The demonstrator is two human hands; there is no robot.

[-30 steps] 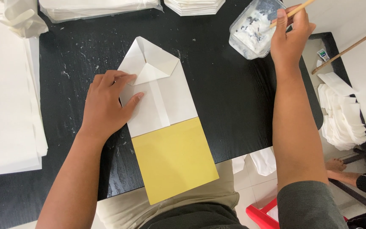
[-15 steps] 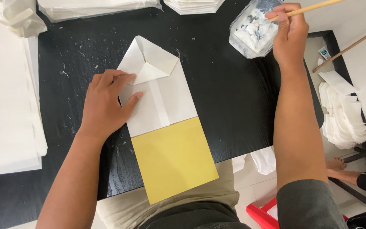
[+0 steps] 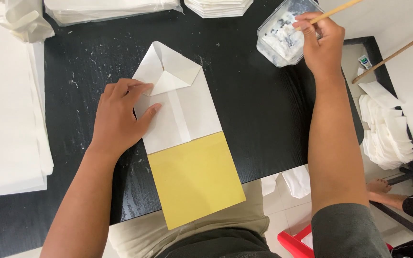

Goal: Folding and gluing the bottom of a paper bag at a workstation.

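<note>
Half-made: white bag (image 3: 178, 102) folded at far end, lying mid-surface over yellow card (image 3: 194, 184), pinned flat by left hand (image 3: 120, 117); right hand (image 3: 321, 43) gripping brush (image 3: 335, 10), dipping into paste tub (image 3: 283, 36) far right; pasting not yet done

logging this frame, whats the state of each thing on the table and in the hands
white folded paper: flat, top flaps folded, pinned by left hand
yellow sheet: flat, overhanging table edge
clear tub: open, holds white paste
wooden stick: gripped by right hand, at the tub
</note>
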